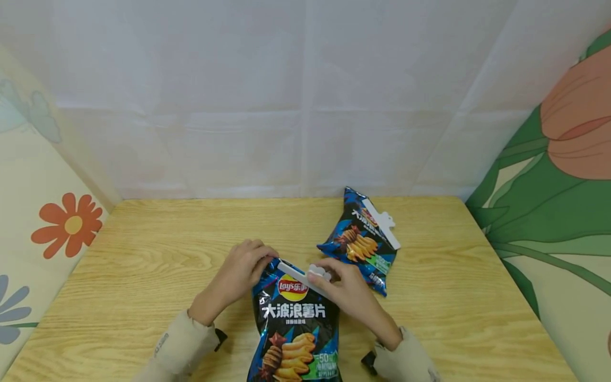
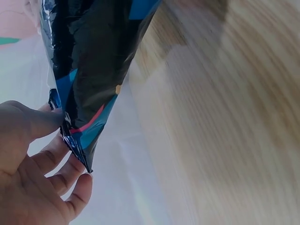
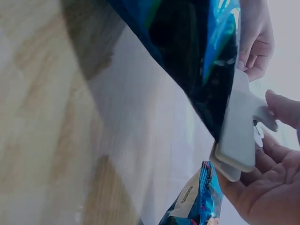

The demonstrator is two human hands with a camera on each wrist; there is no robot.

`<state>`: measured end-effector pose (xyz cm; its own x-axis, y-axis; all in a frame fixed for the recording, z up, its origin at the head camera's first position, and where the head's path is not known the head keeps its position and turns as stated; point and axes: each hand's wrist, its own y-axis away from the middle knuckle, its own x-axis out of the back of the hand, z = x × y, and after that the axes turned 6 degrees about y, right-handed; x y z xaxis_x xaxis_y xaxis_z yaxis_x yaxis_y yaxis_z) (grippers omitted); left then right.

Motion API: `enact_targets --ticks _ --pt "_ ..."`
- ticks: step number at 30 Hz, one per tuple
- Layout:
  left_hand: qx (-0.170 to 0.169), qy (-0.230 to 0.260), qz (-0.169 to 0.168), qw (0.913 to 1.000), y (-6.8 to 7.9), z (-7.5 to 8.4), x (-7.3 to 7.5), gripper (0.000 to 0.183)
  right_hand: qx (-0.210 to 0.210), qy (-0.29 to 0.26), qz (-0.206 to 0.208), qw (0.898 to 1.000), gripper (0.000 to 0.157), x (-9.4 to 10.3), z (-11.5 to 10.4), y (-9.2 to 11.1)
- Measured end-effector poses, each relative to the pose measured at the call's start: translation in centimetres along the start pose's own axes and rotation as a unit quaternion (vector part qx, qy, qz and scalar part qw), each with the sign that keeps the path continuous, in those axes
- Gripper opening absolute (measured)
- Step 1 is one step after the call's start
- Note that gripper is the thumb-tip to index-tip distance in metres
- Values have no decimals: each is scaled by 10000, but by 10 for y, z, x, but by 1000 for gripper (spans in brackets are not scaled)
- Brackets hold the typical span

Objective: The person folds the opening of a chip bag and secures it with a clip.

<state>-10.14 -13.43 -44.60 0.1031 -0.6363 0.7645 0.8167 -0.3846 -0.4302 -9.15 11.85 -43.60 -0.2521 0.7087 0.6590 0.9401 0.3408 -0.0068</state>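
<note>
A black and blue chip bag [image 1: 293, 323] stands at the table's front, its printed face toward the head camera. My left hand [image 1: 241, 270] pinches the bag's top left corner between thumb and fingers; in the left wrist view the thumb lies on the crimped edge of the chip bag [image 2: 93, 61]. Across the top edge runs a white bag clip [image 1: 293, 271]. My right hand [image 1: 348, 286] holds the clip by its scalloped handle, thumb in front and fingers behind. The right wrist view shows the white clip [image 3: 239, 126] over the bag's top corner.
A second chip bag [image 1: 360, 241] of the same print lies behind and right of my right hand, with its own white clip [image 1: 382, 223] across its top. The wooden table [image 1: 167, 249] ends at a white cloth backdrop [image 1: 296, 132]. Flower-printed panels [image 1: 563, 212] flank both sides.
</note>
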Motion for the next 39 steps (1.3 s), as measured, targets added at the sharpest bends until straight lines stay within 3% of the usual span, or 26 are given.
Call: enact_targets --ticks 11,17,28,34,39 --pt "273 -91 -3 9996 -11 -23 7 15 628 108 -224 9977 44 2 0 -15" --pt "440 -157 -25 9989 -19 -37 12 19 765 326 -101 9965 42 0 0 -26" --pt "677 -145 -163 9975 -40 -58 17 23 642 616 269 9957 44 -10 -5 -51" --pt "765 -133 -103 9969 -48 -70 15 24 499 289 167 9982 51 -15 -8 -63" --pt "1017 -69 -89 9948 -51 -78 14 25 513 367 93 9980 58 -21 -10 -70"
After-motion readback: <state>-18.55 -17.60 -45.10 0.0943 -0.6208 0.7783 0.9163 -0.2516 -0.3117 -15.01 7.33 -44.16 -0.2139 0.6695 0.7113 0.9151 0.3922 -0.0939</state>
